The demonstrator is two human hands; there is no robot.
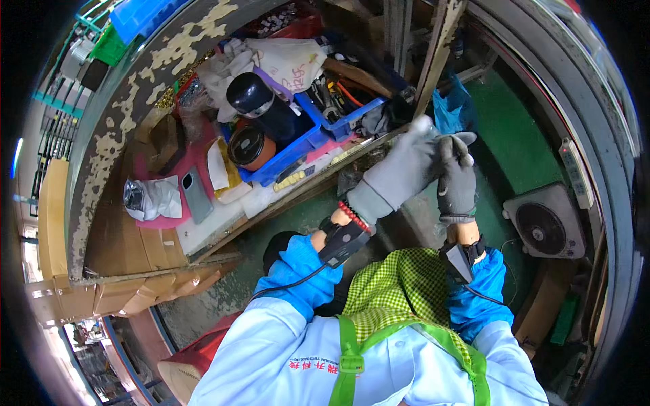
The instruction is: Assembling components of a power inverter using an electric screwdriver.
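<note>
Both hands wear grey work gloves and meet in front of me, beside the workbench edge. My left hand (408,166) reaches up and to the right; its finger end is blurred by motion, with a whitish tip. Against it, my right hand (457,179) has its fingers curled in at the left glove's finger end. Whether anything small sits between them is hidden. A red bead bracelet (354,215) circles my left wrist, and a dark strapped device (345,245) sits just behind it. Another strapped device (459,262) is on my right wrist.
On the workbench (152,247) at left stand blue bins (288,159) with tools, a black bottle (252,96), an orange-brown container (250,147) and a grey phone (197,195). A blue plastic bag (455,108) hangs beyond my hands. A fan-like box (546,222) and a power strip (575,172) are at right.
</note>
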